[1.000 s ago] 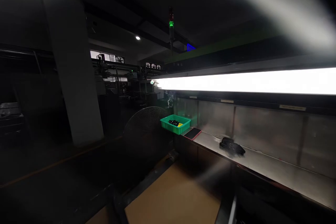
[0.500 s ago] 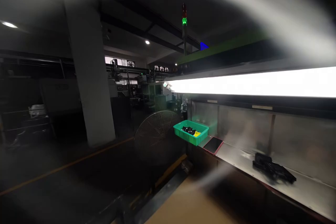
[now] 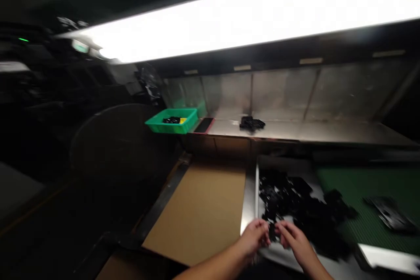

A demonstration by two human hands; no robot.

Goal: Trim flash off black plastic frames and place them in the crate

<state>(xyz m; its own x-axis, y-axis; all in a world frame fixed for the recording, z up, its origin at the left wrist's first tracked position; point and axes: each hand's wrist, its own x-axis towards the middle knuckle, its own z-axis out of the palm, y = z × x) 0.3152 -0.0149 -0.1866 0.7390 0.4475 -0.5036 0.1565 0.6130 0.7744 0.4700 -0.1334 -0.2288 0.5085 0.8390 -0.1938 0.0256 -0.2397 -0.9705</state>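
Note:
At the near edge of a pale tray (image 3: 257,192), my left hand (image 3: 256,235) is closed, its thumb and fingertips pinched. Facing it, my right hand (image 3: 291,237) is also closed in a pinch. Between the fingertips shows a small black part (image 3: 272,231), blurred and partly covered, which both hands seem to grip. Just beyond them lies a heap of black plastic parts (image 3: 282,197), spilling toward a green ribbed mat (image 3: 364,188).
Left of the tray is a cardboard sheet (image 3: 200,210). A steel shelf (image 3: 328,131) bears a green bin (image 3: 170,128), a dark tablet-like thing with a red edge (image 3: 204,125) and black parts (image 3: 251,124). A dark part (image 3: 392,214) rests on the mat. A bright lamp (image 3: 229,13) hangs above.
The view has swung right and down, so the shelf and green bin now sit further left. Both hands, the tray, the black heap and the green mat have come into sight.

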